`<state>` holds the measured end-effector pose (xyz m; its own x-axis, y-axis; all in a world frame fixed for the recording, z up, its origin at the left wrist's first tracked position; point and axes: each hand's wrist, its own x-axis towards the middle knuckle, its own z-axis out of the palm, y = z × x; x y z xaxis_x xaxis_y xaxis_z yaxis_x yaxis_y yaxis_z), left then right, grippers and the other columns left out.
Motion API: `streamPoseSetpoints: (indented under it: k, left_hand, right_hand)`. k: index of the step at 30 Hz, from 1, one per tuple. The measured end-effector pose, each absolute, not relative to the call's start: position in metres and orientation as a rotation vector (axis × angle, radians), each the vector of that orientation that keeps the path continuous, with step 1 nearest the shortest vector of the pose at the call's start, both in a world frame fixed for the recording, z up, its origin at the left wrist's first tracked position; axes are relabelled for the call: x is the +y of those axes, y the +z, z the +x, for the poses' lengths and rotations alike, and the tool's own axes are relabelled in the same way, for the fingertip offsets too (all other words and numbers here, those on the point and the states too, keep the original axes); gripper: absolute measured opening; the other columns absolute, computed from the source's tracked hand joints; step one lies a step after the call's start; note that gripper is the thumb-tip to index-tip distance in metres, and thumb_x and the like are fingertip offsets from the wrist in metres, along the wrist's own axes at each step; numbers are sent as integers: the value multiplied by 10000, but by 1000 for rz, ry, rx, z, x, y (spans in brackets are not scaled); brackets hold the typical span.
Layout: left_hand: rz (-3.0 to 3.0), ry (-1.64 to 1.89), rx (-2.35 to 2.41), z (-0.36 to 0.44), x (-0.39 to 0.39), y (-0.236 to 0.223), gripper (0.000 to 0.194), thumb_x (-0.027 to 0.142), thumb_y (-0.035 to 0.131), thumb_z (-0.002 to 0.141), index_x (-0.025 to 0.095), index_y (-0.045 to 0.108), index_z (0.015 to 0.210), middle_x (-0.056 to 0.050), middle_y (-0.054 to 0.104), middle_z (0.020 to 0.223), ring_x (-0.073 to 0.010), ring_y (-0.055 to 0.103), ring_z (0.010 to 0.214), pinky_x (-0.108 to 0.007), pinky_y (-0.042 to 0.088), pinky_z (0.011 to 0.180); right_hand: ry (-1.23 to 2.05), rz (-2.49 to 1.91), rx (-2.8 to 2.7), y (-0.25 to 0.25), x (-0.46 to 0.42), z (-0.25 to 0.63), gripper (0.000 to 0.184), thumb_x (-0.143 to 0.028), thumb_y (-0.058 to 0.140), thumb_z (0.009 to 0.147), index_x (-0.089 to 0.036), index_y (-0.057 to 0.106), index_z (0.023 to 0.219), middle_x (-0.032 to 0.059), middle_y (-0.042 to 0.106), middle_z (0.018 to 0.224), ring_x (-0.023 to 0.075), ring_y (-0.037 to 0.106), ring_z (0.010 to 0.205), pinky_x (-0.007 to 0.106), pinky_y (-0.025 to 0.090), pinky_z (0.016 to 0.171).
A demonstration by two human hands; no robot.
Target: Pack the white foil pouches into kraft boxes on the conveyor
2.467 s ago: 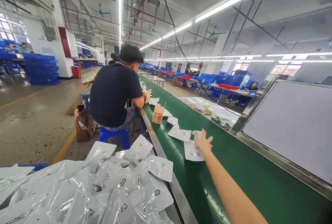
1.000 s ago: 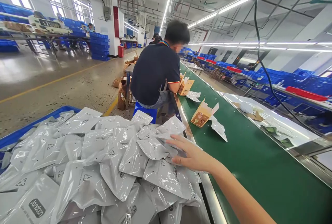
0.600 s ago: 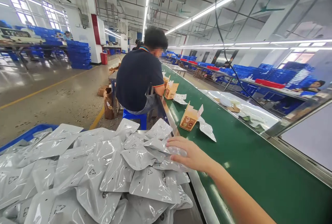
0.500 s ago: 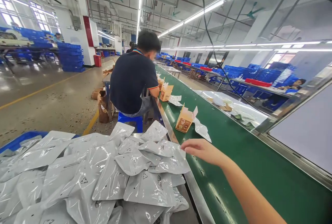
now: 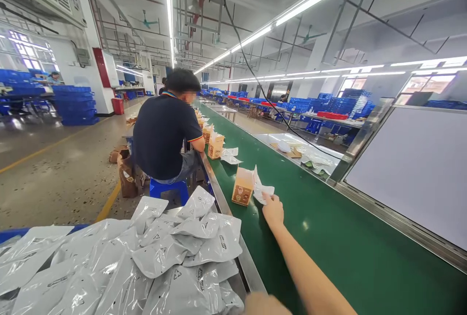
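Observation:
On the green conveyor belt, my right hand (image 5: 273, 210) reaches forward to a flat silvery-white pouch (image 5: 263, 191), its fingers closed at the near edge. That pouch lies against the right side of a brown printed carton (image 5: 242, 186) whose top flaps stand up. My left hand (image 5: 266, 304) shows only in part at the bottom edge, smeared by motion, so its fingers cannot be made out. Nearest to it is a heap of silvery-grey sealed pouches (image 5: 189, 281), piled left of the belt.
Farther along the green belt (image 5: 328, 227) stand several more open cartons (image 5: 215, 146), with white pouches (image 5: 229, 154) beside one. A co-worker (image 5: 164, 130) sits on a blue stool (image 5: 168, 188) left of the belt. A metal-framed panel (image 5: 412, 169) rises on the right.
My right hand has moved from the pouch heap's edge out to the pouch by the nearest carton. My left hand has come into view at the bottom. The view has shifted.

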<state>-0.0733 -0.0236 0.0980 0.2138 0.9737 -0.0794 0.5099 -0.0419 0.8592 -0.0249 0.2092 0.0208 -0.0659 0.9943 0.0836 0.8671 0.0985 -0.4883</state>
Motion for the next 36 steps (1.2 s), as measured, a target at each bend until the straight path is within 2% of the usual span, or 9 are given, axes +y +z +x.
streamPoseSetpoints:
  k: [3,6,8,15,21,24,28,31,36]
  left_hand:
    - [1567,779,1719,-125,16,131,381,368,630,812,170,543,1126,-106,584,1164,-252,558,1097,-448,462,917]
    - [1413,894,1982,-173,71,152,952,179,838,479,111,355,1297,-267,382,1373,-442,345,1297,-533,315,1027]
    - [1392,919,1908,-194,105,150,1135,163,858,423,140,230,1369,-277,239,1464,-417,301,1335,-487,324,1039]
    - [1378,946,1576,-192,156,96,847,221,790,596,186,323,1301,-174,424,1363,-300,471,1220,-438,438,954]
    - [1598,937,1389,-142,146,113,810,87,786,425,194,422,1140,-45,549,1087,-256,544,1039,-427,459,922]
    - [1796,971,1282,-106,118,139,866,103,811,353,214,441,1127,-49,511,1169,-274,495,1113,-406,398,1001]
    - [1999,1061,1399,-67,67,146,704,74,715,497,186,447,1138,-90,498,1179,-269,468,1125,-409,402,992]
    - [2048,1275,1570,-45,32,128,625,34,624,569,171,434,1148,-100,496,1155,-249,465,1112,-402,418,984]
    - [2302,1376,1355,-8,-14,91,570,27,490,679,193,407,1218,-118,477,1228,-242,456,1173,-421,396,1034]
  right_hand:
    - [539,-1771,-1984,27,206,12,329,-222,474,894,-211,577,1206,79,536,1287,196,568,1048,382,438,929]
    - [678,-1761,-1963,38,194,60,402,-188,402,844,-260,618,1175,20,665,1079,151,643,838,278,481,787]
    - [735,-1741,-1964,46,177,92,419,-215,408,802,-276,641,1145,-9,692,987,156,650,787,253,478,710]
    - [809,-1596,-1973,73,93,178,287,-483,541,721,-248,703,756,17,669,955,170,571,665,272,441,607]
    - [1051,-1099,-1280,127,55,154,487,-527,706,687,-256,580,1072,-22,575,675,120,466,542,222,373,472]
    - [788,-910,-1087,145,47,124,554,-463,708,723,-282,512,1208,1,614,820,124,522,613,227,423,514]
    - [175,-970,-1402,144,29,119,254,-274,554,851,-254,627,1093,51,633,1015,163,597,817,263,488,645]
    - [-195,-940,-1823,134,12,132,363,-91,403,855,-263,659,1046,27,665,957,160,613,858,269,505,712]
    - [-226,-874,-2314,123,-13,139,342,-56,383,807,-215,657,934,49,684,895,208,613,913,343,515,828]
